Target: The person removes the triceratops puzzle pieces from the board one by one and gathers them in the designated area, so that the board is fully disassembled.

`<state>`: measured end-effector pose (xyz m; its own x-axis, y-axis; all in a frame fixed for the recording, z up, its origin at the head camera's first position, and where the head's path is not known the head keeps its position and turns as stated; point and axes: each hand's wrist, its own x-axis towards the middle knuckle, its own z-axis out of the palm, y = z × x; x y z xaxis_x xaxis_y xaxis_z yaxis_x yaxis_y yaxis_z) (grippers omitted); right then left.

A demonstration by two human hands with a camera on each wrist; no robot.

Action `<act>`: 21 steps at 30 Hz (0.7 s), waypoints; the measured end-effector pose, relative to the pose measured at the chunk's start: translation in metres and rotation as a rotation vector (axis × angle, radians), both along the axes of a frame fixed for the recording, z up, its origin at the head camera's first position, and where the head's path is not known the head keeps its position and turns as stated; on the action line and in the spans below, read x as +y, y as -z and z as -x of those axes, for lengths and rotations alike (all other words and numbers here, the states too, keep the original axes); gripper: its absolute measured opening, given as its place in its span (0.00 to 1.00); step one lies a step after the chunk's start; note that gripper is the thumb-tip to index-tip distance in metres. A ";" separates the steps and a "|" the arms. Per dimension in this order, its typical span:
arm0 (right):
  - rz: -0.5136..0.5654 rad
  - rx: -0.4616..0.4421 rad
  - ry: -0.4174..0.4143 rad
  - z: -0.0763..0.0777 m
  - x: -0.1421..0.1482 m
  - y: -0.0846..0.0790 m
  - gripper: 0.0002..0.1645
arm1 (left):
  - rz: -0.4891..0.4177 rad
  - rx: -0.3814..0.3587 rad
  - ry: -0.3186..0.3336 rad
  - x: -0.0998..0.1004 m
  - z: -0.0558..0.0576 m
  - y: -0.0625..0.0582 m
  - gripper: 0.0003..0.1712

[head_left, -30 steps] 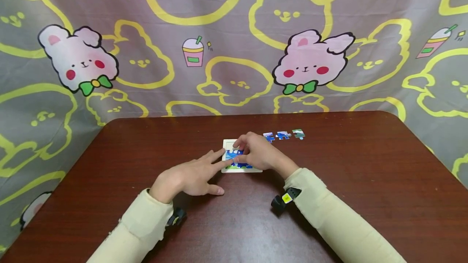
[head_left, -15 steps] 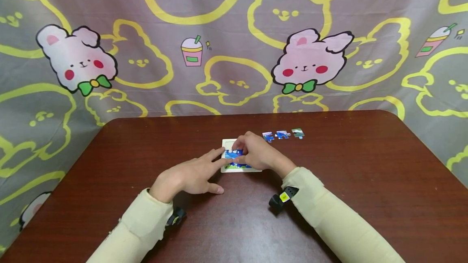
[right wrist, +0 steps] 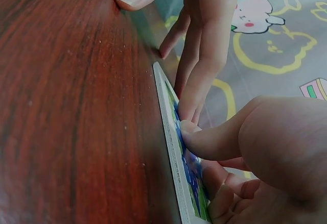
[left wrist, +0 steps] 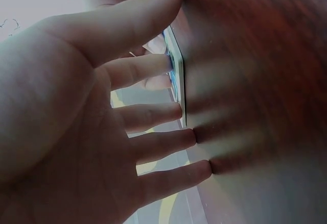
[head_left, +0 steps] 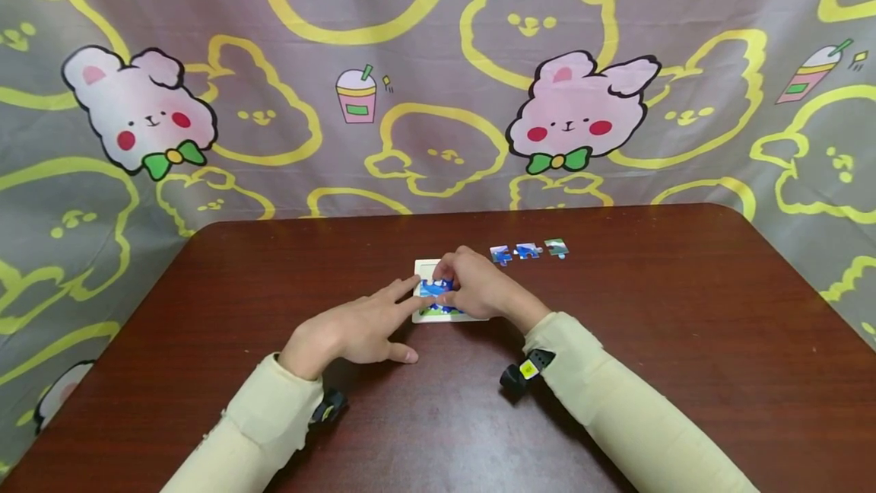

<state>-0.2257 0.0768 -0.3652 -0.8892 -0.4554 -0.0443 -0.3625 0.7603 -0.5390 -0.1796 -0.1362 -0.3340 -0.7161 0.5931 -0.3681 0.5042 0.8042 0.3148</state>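
A small white-framed jigsaw puzzle (head_left: 438,319) lies flat on the table in the head view, with blue and green pieces fitted in its lower part and bare board along the top left. My left hand (head_left: 359,328) is spread, its index and middle fingertips on the puzzle's left side. In the left wrist view, the other fingertips reach the table beside the frame. My right hand (head_left: 479,280) bends over the puzzle's right half, thumb and curled fingers pinching a blue puzzle piece (right wrist: 191,164) low at the board. Much of that piece is hidden by the fingers.
Three loose pieces lie in a row behind the right hand: a blue-purple piece (head_left: 501,254), a blue-white piece (head_left: 528,251) and a green piece (head_left: 557,247). A patterned cloth (head_left: 438,82) hangs behind the brown table (head_left: 452,417).
Both hands stay at the puzzle in nearly the same pose. The right hand and forearm shift very slightly left, and the whole head view drifts a little.
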 end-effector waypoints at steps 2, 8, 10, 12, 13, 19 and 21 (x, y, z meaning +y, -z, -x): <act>-0.005 -0.002 0.002 0.000 -0.001 0.000 0.16 | -0.003 0.001 0.000 0.000 0.000 0.000 0.46; -0.011 0.009 -0.001 -0.001 0.000 0.000 0.16 | -0.007 -0.008 -0.003 0.001 -0.001 0.000 0.46; -0.011 0.015 -0.002 -0.002 0.000 0.000 0.16 | -0.005 -0.014 -0.008 0.001 -0.001 0.000 0.46; -0.009 0.017 -0.001 -0.002 0.000 0.000 0.16 | -0.004 -0.019 -0.013 0.001 -0.001 0.000 0.45; -0.008 0.016 0.001 -0.002 0.000 0.000 0.16 | -0.004 -0.022 -0.016 0.001 -0.001 0.000 0.45; -0.001 0.014 0.015 -0.002 0.000 0.000 0.16 | -0.002 -0.028 -0.023 0.001 -0.002 -0.001 0.45; 0.001 0.022 0.014 -0.001 0.000 0.000 0.16 | -0.003 -0.026 -0.020 0.001 -0.002 -0.001 0.45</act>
